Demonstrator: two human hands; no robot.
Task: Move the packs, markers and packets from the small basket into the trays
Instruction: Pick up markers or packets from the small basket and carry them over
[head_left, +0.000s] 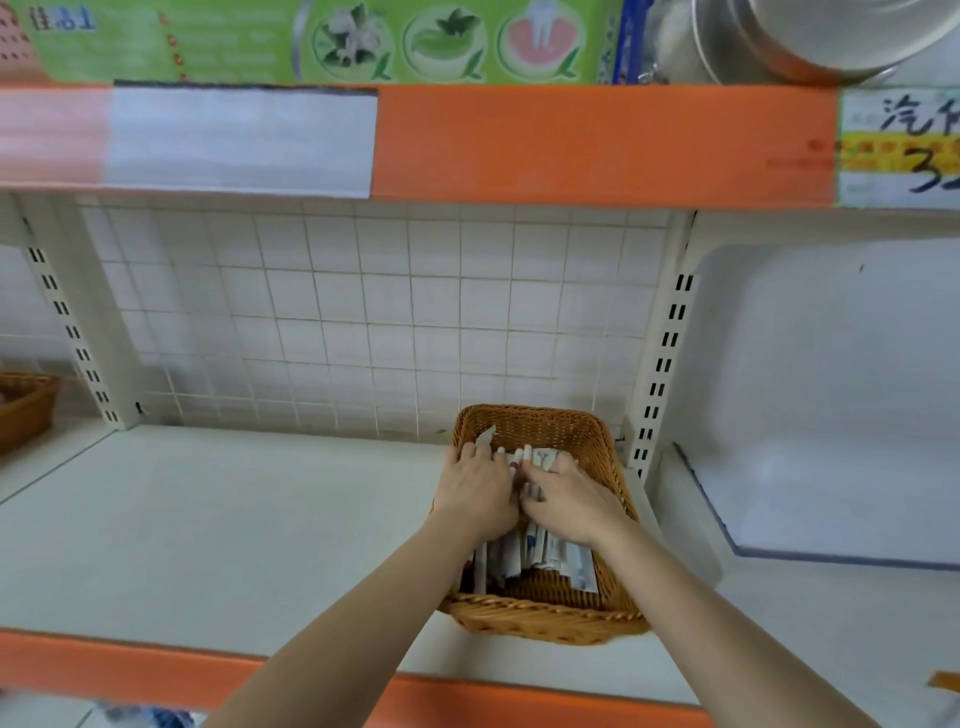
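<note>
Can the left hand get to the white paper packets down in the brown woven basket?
Probably yes. The left hand is already inside the open-topped brown woven basket, lying on the white paper packets beside the right hand; nothing covers them.

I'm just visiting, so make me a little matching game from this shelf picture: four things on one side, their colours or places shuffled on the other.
Things:
1. small basket
2. shelf edge
3. metal pot
4. both hands

Descriptions:
A. orange
B. upper shelf, top right
C. woven brown wicker
D. inside the basket, on the packets

Pairs: 1-C, 2-A, 3-B, 4-D
</note>
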